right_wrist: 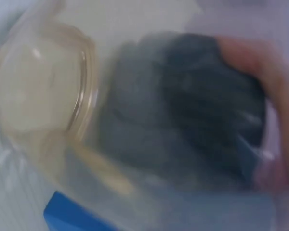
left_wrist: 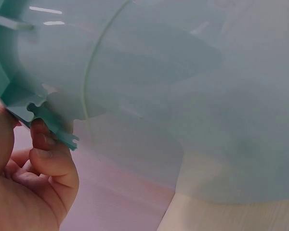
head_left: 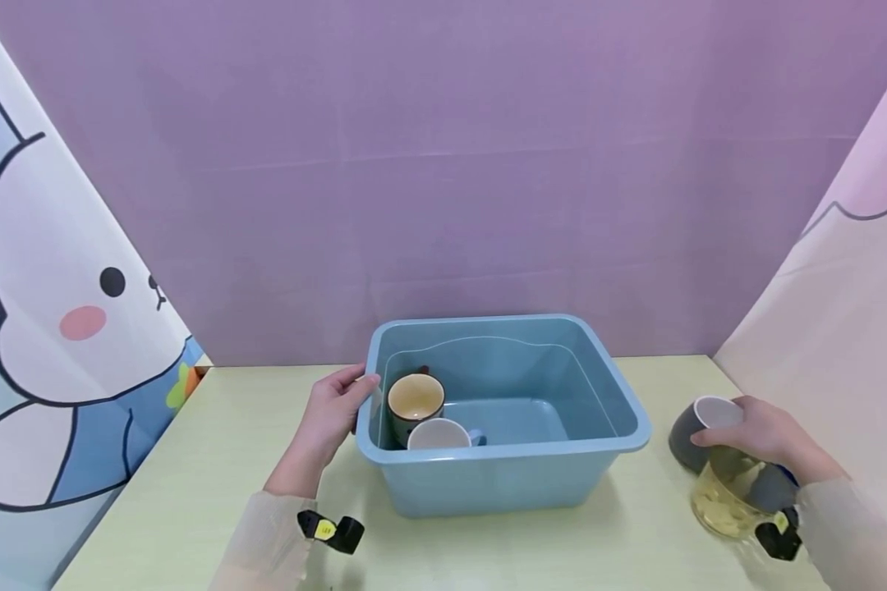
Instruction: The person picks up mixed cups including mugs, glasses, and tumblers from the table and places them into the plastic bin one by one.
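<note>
My left hand (head_left: 330, 408) grips the left rim of a light blue plastic basin (head_left: 488, 484), with curled fingers (left_wrist: 58, 163) under the rim in the left wrist view. Inside the basin, at its left end, stand a mug (head_left: 416, 396) with a cream interior and dark rim and a white mug (head_left: 439, 433) with a blue handle. To the right of the basin, my right hand (head_left: 772, 431) holds a tilted grey cup (head_left: 686, 441) with a white interior. The right wrist view shows this grey cup (right_wrist: 207, 110) blurred, fingers around it.
A transparent yellow glass cup (head_left: 717, 501) is on the pale table (head_left: 458, 554), just below the right hand. Behind it sits a dark grey item (head_left: 772, 490), partly hidden by the wrist. A purple curtain (head_left: 443, 180) closes off the back; printed cloth (head_left: 66, 271) hangs at the left.
</note>
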`<state>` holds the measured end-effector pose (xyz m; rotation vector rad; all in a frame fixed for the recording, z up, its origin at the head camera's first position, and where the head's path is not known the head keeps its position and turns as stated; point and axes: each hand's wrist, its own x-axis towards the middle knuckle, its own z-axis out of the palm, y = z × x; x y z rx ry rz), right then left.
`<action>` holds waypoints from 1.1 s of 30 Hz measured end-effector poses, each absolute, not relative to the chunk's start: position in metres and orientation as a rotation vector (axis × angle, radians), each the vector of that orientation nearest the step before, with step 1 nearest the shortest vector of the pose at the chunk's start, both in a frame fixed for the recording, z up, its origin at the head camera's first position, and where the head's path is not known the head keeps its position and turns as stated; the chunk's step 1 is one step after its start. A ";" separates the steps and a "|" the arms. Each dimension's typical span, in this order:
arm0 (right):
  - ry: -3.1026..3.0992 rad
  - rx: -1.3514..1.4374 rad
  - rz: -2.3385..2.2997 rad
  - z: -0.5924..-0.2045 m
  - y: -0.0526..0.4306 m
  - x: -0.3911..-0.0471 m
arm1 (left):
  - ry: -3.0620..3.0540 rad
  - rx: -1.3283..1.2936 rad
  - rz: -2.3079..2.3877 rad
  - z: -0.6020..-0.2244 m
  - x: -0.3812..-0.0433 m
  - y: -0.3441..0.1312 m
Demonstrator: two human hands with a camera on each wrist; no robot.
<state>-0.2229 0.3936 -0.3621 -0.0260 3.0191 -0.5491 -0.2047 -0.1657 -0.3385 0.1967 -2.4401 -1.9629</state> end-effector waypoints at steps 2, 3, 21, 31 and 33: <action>3.031 -0.036 -0.526 -0.363 0.394 -0.223 | -2.441 0.196 -1.964 -0.338 -0.205 -0.165; 3.039 -0.045 -0.520 -0.363 0.395 -0.223 | -2.440 0.198 -1.964 -0.338 -0.205 -0.166; 3.134 -0.111 -0.449 -0.340 0.381 -0.222 | -2.462 0.208 -1.947 -0.337 -0.208 -0.163; 3.179 -0.139 -0.470 -0.335 0.375 -0.222 | -2.471 0.160 -1.940 -0.336 -0.208 -0.164; 3.186 -0.143 -0.477 -0.333 0.374 -0.222 | -2.471 0.159 -1.945 -0.336 -0.208 -0.164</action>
